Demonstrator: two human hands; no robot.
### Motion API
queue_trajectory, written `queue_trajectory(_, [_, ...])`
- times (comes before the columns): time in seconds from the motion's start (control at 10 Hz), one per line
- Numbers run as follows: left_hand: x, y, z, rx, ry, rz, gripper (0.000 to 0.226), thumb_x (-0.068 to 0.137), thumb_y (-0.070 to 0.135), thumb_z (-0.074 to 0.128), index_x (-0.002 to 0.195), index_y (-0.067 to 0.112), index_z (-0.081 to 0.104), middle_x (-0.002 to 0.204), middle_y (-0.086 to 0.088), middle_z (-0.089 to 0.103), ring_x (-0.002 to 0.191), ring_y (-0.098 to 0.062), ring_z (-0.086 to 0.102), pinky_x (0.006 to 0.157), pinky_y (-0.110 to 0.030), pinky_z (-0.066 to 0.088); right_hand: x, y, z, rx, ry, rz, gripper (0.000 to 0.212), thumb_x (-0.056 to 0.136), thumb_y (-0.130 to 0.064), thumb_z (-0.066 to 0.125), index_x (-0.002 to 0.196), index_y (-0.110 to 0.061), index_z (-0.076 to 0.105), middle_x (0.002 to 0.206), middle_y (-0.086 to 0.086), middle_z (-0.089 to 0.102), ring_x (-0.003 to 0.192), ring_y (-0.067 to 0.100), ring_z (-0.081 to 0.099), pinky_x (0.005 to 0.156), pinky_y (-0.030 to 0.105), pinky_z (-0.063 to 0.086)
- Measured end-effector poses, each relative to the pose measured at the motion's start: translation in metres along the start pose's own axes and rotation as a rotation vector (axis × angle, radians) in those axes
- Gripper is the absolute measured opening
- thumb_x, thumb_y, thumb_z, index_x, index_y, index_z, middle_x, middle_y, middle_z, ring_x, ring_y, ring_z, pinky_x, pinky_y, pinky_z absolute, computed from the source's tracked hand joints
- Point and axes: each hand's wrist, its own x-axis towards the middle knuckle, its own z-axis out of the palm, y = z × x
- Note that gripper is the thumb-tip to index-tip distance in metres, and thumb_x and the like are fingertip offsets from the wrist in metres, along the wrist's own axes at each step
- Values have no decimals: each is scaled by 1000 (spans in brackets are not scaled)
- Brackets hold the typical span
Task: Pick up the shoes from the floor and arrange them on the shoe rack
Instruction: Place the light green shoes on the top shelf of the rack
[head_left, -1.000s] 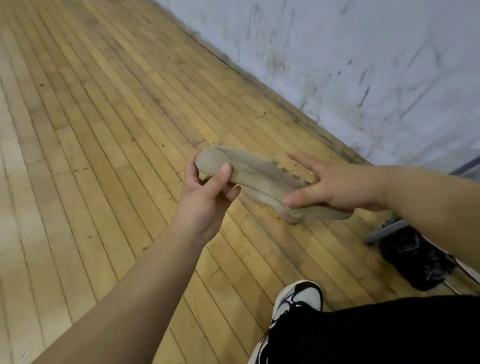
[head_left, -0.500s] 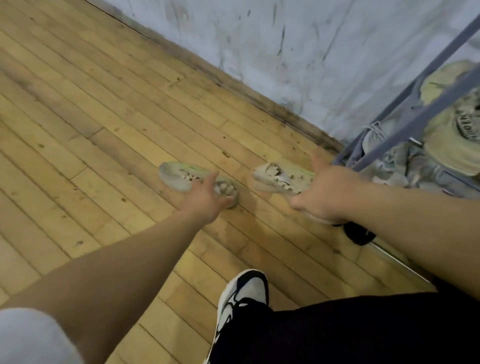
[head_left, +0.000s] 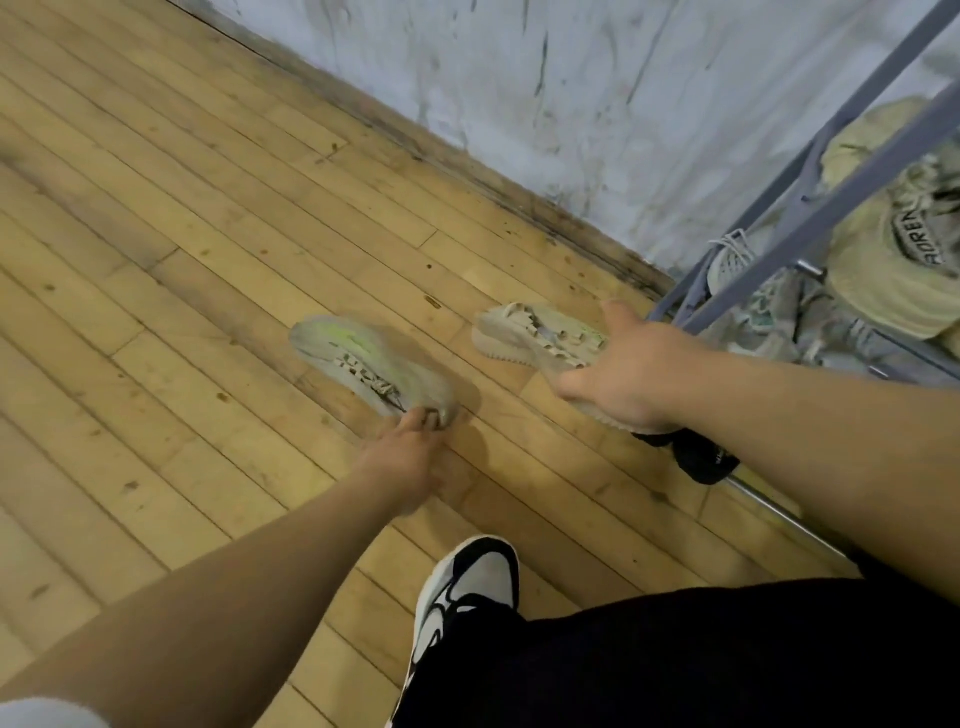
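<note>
Head view: a beige sneaker with green streaks (head_left: 363, 358) lies on the wooden floor (head_left: 156, 312), and the left hand (head_left: 410, 452) pinches its near heel with curled fingers. To the right, the right hand (head_left: 631, 374) grips a second beige sneaker (head_left: 530, 338) just beside the grey metal shoe rack (head_left: 831, 208), which holds other shoes.

The floor (head_left: 208, 260) is bare wood strip, scuffed and speckled, with a dull sheen. The wall (head_left: 571, 104) is pale matt paint, rough and streaked with black marks. The shoe rack (head_left: 810, 218) is smooth grey painted metal tube. The greenish shoe (head_left: 363, 358) looks like soft woven cloth, though it is blurred. The beige shoe (head_left: 530, 338) has a cloth upper and a ribbed, matt, rubbery sole. The sneaker on the foot (head_left: 467, 587) has smooth black and white panels, and the trousers (head_left: 675, 660) are matt black cloth.
</note>
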Motion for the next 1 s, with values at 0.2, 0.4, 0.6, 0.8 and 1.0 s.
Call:
queue_trajectory(0.2, [-55,-20,18,-483,102,-290,43,86,48,69,116,31,44,117,3,48,91,-16,56,82,-39,56,-13,-2,0,-24,-11,-132,109,86,-63,62,163,-25,-6,156,17,41,125,39,53,92,41,48])
queue_trajectory(0.4, [-28,14,-9,-339,166,-473,102,88,60,65,153,53,-14,166,-6,-15,150,-50,3,116,-67,22,-16,2,6,46,11,-166,102,87,-56,67,163,-31,5,149,16,48,122,38,56,96,43,49])
queue_trajectory(0.6, [9,-3,-5,-54,6,-364,96,86,15,73,156,43,14,167,-2,0,150,-53,-5,109,-79,23,-3,9,9,57,0,-127,101,86,-59,66,162,-30,7,147,18,49,124,40,54,91,43,46])
queue_trajectory(0.8, [-11,-8,-4,-155,175,-275,66,89,17,67,140,35,28,155,-5,20,142,-49,19,106,-67,40,-12,5,2,-16,10,-137,107,81,-65,64,162,-27,5,144,13,51,122,37,54,93,42,49])
queue_trajectory(1.0, [-92,11,-67,-566,633,-172,66,85,46,76,134,28,35,135,-2,40,109,-24,54,87,-43,55,-71,9,-31,-31,99,-196,99,84,-58,65,160,-26,11,106,3,65,81,20,62,75,40,57])
